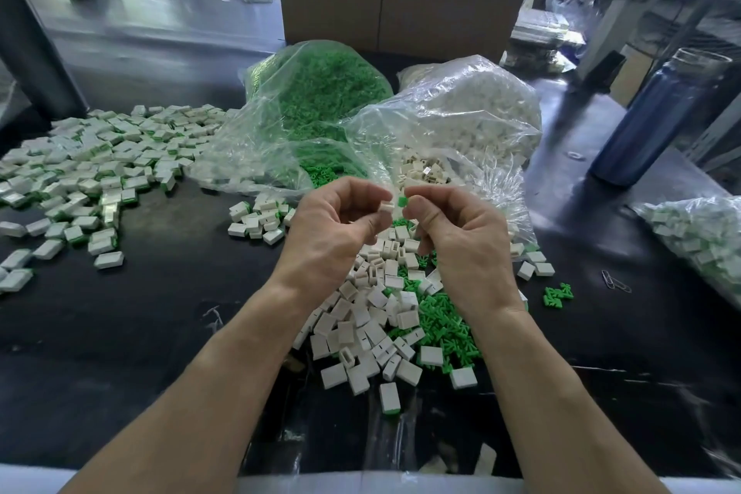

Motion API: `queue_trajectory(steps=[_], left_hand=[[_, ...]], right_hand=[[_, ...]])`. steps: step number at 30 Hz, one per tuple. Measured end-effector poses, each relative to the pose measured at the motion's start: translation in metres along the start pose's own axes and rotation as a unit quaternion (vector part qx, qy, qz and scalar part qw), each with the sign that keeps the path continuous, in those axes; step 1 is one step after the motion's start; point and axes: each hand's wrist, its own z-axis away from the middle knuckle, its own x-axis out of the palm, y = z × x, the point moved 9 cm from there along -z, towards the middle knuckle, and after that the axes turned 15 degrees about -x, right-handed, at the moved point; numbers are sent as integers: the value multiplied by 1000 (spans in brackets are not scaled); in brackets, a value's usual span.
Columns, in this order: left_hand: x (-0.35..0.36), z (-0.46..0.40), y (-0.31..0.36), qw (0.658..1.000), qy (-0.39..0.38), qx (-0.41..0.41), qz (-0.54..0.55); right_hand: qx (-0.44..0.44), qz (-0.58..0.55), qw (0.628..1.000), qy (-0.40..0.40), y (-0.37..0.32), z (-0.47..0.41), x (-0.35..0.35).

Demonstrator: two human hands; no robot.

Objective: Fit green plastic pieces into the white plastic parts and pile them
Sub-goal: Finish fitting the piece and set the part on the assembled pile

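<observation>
My left hand [333, 229] pinches a small white plastic part [387, 208] between thumb and fingertips. My right hand [457, 237] pinches a small green piece [402, 201] just to the right of it, the two almost touching. Both hands hover above a loose heap of white parts [373, 317] mixed with green pieces [445, 325] on the black table. A wide pile of fitted white-and-green parts [100, 164] spreads across the left side.
A clear bag of green pieces [320, 92] and a clear bag of white parts [473, 108] lie open behind my hands. Another bag of fitted parts [697, 237] sits at the right edge. A blue bottle [657, 120] stands at right, a cardboard box [401, 4] behind.
</observation>
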Motion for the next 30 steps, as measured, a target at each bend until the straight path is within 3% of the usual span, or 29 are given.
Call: queue_trajectory(steps=[30], left_hand=[[1, -3, -8, 999, -13, -19, 49]], right_hand=[[-70, 84, 994, -25, -12, -2, 3]])
